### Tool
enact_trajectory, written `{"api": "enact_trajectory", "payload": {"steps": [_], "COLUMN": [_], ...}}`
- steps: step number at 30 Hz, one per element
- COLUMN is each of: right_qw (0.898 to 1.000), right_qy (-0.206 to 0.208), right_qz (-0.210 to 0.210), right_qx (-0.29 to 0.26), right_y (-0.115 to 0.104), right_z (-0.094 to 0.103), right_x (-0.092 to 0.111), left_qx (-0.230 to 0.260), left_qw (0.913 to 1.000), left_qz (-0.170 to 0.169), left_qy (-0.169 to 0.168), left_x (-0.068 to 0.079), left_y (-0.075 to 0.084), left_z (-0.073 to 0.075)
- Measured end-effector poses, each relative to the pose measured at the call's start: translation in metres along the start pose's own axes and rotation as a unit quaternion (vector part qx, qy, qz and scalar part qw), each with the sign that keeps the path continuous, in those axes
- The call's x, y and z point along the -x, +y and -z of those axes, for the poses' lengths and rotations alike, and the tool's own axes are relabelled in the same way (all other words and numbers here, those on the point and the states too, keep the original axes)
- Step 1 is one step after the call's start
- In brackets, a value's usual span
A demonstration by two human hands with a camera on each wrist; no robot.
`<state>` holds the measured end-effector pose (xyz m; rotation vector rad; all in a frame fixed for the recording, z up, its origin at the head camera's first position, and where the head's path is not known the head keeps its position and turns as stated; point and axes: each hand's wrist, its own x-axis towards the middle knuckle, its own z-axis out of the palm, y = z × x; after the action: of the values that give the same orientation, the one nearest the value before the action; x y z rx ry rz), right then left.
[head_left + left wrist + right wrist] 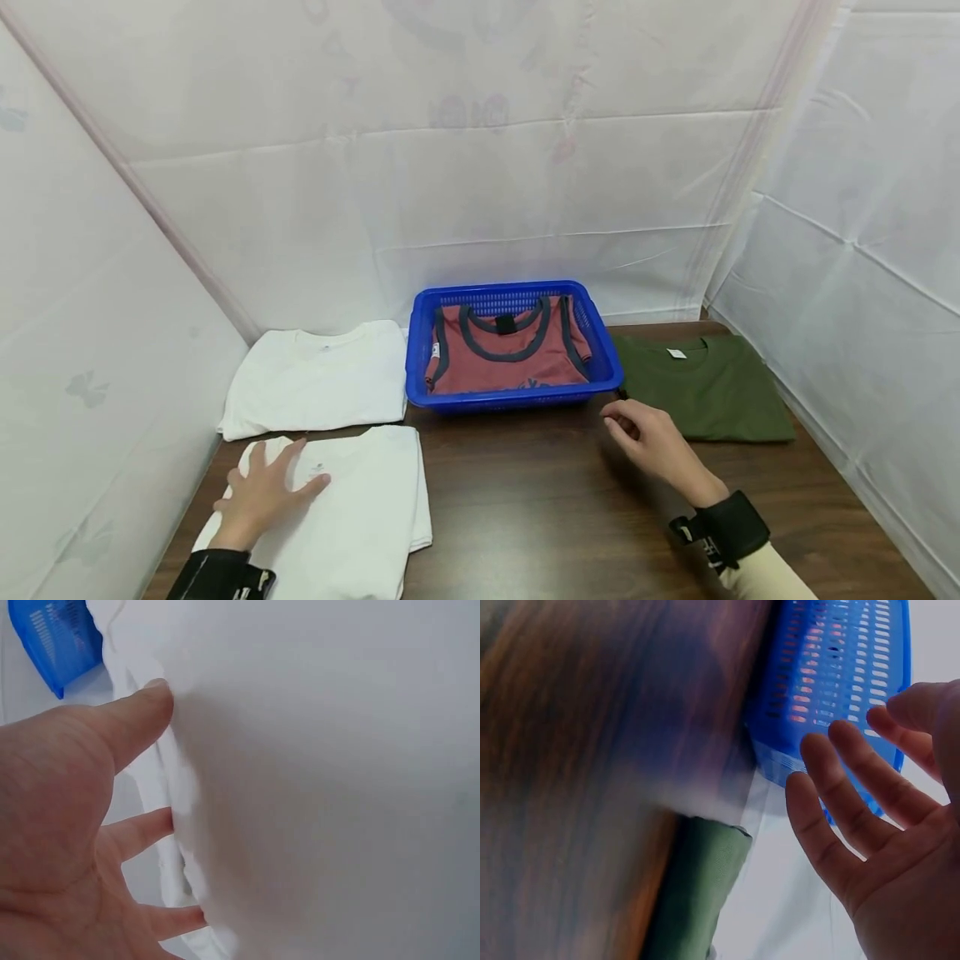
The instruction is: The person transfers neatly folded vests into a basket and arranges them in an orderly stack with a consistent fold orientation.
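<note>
White cloth walls (465,192) back the setup; brown table (510,517) in front, its visible middle taken as clock centre. Near white shirt (352,517) at 9 o'clock, folded flat in layers; cannot tell whether one garment or several. Far white shirt (322,383) at 10 o'clock, folded, collar toward the back wall. Blue basket (513,400) at 12 o'clock, against the back wall. Green shirt (712,392) at 2 o'clock, folded, just beside the basket. Red top (510,371) inside the basket, dark-trimmed neckline upward. Left hand (262,496) at 9 o'clock on the near white shirt: fingers spread, thumb well apart, fingertips touching the cloth, no pinch seen. Right hand (660,446) between 2 and 3 o'clock, near the basket and green shirt: fingers loosely bent, nothing held. Smallest noted: white neck label (677,354) on the green shirt. Progress, as judged: folding looks done on all garments in view; only the red top is seen inside the basket, both whites and the green lying outside. Left over: the near white shirt, under the fingertips, appears to be the piece being worked. Basket contents beneath the red top: cannot tell.
</note>
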<state>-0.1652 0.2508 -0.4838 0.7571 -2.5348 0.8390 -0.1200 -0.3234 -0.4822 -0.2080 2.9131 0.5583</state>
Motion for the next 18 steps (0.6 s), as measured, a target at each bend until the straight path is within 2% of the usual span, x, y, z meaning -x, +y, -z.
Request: {"api": "enact_trajectory", "payload": {"steps": [5, 13, 18], "right_qw": [1.000, 0.997, 0.995], "right_qy": [-0.018, -0.070, -0.086], "right_qz": [0.020, 0.005, 0.005], "right_qx": [-0.012, -0.035, -0.047], "right_y": [-0.001, -0.011, -0.016], "right_z": [-0.006, -0.010, -0.012], "right_x": [0.002, 0.002, 0.002], "left_qx": [-0.012, -0.051, -0.068], "left_qw": [0.9997, 0.9926, 0.9902], "left_qz": [-0.020, -0.108, -0.120], "left_qy": [-0.011, 0.020, 0.022], "left_x": [0.000, -0.001, 0.000], "left_y": [0.012, 0.031, 0.041], "left_z": [0.003, 0.000, -0.003]}}
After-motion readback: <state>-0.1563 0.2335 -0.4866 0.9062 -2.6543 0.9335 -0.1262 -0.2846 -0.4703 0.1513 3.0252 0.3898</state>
